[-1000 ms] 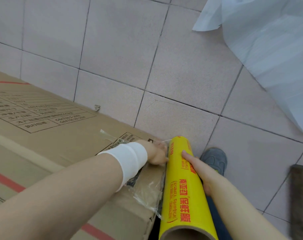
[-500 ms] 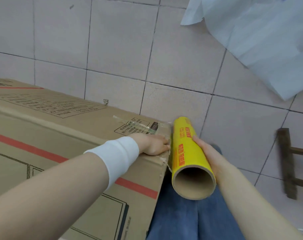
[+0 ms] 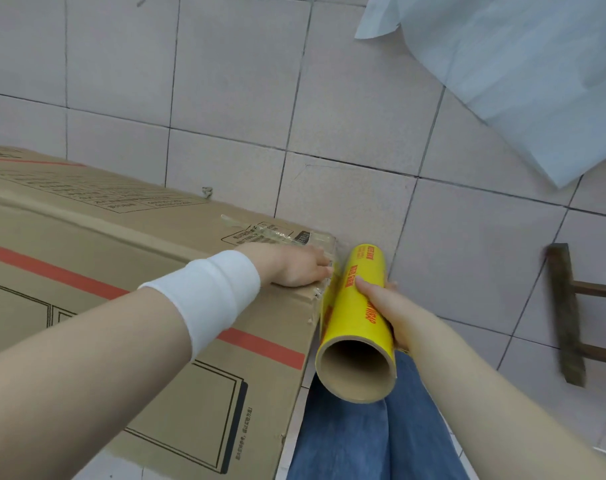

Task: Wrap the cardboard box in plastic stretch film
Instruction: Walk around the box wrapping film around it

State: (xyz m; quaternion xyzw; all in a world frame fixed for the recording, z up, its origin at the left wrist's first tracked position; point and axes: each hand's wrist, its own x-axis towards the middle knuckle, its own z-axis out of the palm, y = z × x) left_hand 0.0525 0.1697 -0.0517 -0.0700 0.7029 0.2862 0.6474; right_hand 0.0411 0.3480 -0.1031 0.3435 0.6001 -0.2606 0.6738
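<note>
A large brown cardboard box (image 3: 87,244) with red stripes and black print fills the left side of the head view. My left hand (image 3: 294,268), a white band on its wrist, presses flat on the box's top at the near right corner, over crinkled clear film (image 3: 270,233). Just right of that corner my right hand (image 3: 395,310) grips a yellow stretch film roll (image 3: 358,306) with red lettering. The roll's hollow cardboard end faces me. A short strip of film runs from the roll to the box's edge.
Pale tiled floor (image 3: 225,98) spreads beyond the box. A white sheet (image 3: 519,74) lies at the top right. A dark wooden stool leg (image 3: 568,317) stands at the right. My blue jeans (image 3: 363,438) show below the roll.
The view has tipped down and back, so the box's side and the roll's open end now show. The roll has tilted toward me. My left hand stays pressed on the corner.
</note>
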